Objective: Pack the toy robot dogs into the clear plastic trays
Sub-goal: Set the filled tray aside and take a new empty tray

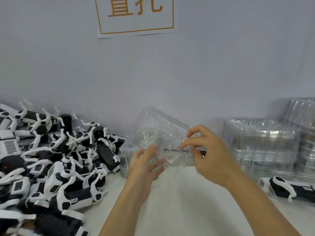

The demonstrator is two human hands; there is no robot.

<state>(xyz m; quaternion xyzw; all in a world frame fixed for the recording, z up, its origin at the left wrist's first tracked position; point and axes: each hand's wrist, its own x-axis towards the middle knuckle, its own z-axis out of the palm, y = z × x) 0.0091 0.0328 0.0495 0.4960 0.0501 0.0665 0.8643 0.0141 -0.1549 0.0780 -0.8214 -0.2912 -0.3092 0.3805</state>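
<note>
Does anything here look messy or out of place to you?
Yes. The toy robot dogs on the left lie in a jumbled pile, legs pointing every way, unlike the neat stacks of clear trays on the right. One dog lies alone on its side in front of those stacks.
</note>
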